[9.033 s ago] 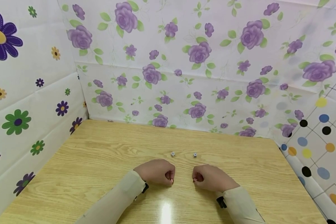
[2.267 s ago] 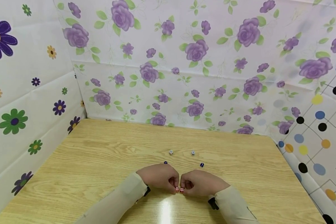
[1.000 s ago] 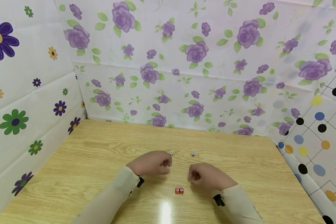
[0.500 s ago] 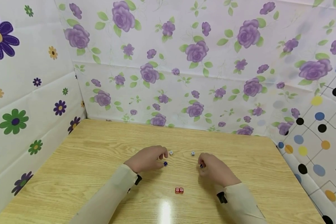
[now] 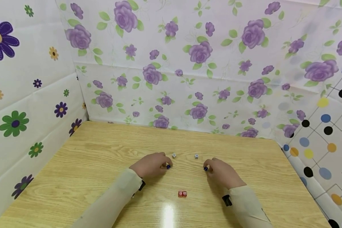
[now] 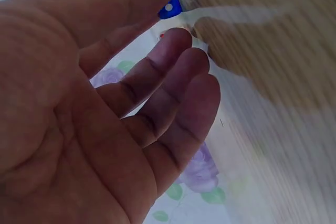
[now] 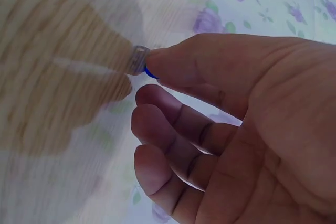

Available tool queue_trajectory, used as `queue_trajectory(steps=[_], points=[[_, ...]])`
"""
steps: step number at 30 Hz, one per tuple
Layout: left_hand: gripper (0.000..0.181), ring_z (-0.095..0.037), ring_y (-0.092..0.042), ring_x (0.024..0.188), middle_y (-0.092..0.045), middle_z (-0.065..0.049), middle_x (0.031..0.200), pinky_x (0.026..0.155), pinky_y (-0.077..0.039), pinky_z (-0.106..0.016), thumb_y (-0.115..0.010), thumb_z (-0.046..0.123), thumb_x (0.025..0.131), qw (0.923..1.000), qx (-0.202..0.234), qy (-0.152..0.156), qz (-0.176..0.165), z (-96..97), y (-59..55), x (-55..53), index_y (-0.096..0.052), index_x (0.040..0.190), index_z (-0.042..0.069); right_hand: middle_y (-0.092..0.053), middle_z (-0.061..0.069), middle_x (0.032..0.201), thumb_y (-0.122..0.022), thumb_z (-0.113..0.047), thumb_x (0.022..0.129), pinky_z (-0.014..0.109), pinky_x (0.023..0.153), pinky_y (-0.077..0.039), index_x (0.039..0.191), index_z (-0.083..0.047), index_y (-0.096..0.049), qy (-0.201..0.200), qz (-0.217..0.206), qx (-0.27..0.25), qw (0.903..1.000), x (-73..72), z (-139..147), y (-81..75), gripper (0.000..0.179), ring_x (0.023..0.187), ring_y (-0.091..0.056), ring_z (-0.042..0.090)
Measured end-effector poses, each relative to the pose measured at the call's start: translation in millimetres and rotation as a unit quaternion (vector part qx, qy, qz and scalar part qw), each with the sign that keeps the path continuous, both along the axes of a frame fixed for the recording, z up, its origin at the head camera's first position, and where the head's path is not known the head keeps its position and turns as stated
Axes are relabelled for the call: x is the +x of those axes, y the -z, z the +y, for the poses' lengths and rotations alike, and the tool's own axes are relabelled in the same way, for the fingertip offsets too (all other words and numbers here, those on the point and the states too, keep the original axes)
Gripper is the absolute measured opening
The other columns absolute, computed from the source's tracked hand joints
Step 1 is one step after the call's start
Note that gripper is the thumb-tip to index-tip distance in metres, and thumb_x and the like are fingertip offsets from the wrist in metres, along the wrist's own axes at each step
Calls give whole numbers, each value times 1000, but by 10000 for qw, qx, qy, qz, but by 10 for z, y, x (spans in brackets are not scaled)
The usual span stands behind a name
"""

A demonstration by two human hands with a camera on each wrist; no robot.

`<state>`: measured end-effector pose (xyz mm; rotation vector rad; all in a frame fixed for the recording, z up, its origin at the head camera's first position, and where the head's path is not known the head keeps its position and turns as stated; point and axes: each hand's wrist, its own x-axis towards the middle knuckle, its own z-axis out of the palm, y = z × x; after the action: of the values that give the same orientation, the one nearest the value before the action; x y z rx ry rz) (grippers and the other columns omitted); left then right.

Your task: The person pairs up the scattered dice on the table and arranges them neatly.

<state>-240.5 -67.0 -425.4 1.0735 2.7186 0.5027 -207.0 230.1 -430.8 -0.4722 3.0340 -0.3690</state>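
Note:
My left hand [image 5: 152, 164] pinches a small dark-blue die [image 5: 168, 166] between thumb and index finger. In the left wrist view the blue die [image 6: 170, 7], with a white pip facing the camera, shows at the thumb tip, and the other fingers are loosely bent below it. To the right, my right hand [image 5: 222, 171] pinches a second blue die [image 5: 205, 168]. Most of that blue die [image 7: 150, 72] is hidden behind the thumb in the right wrist view. Both dice are close over the wooden table [image 5: 117, 142].
Two white dice, a left one [image 5: 174, 155] and a right one [image 5: 196, 156], lie just beyond the hands. Nearer the front, a pair of red dice [image 5: 182, 193] sit side by side. A floral cloth wall [image 5: 171, 88] borders the table's far edge.
The red dice, earlier held one in each hand, were brought together at the front and released. Both hands then moved away and outward to the blue dice, their fingers closing on them.

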Motion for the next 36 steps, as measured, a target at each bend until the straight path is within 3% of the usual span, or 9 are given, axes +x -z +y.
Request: queue_trajectory(steps=[8, 14, 28, 36], points=[[15, -5, -51, 76, -61, 4, 93, 73, -47, -26, -67, 15, 89, 10000, 55, -63, -51, -18, -25, 7, -69, 103, 16, -57, -8, 79, -67, -10, 86, 32, 67, -46, 94, -17, -68, 53, -8, -40, 10000, -47, -27, 18, 11, 70, -51, 8], [9, -8, -51, 72, -62, 5, 88, 70, -46, -27, -66, 11, 89, 9990, 316, -125, -296, -35, -35, 3, -68, 96, 15, -59, -7, 81, -68, -9, 86, 33, 69, -46, 91, -17, -67, 56, 11, -93, 9999, -74, -28, 45, 9, 70, -51, 8], [7, -7, -52, 70, -60, 9, 83, 68, -46, -26, -65, 12, 89, 9984, 301, -278, -389, -71, 2, -62, -68, 93, 16, -57, -8, 76, -66, -8, 86, 32, 66, -44, 88, -15, -66, 136, -150, -161, 9997, -115, -32, 71, 7, 67, -50, 9], [9, -5, -54, 73, -62, 9, 87, 70, -46, -25, -65, 12, 89, 9961, 420, -327, -705, -9, 45, -81, -68, 95, 18, -55, -9, 73, -68, -9, 85, 32, 64, -42, 87, -16, -65, 254, -331, -361, 9985, -52, 60, 62, 8, 65, -48, 11]])
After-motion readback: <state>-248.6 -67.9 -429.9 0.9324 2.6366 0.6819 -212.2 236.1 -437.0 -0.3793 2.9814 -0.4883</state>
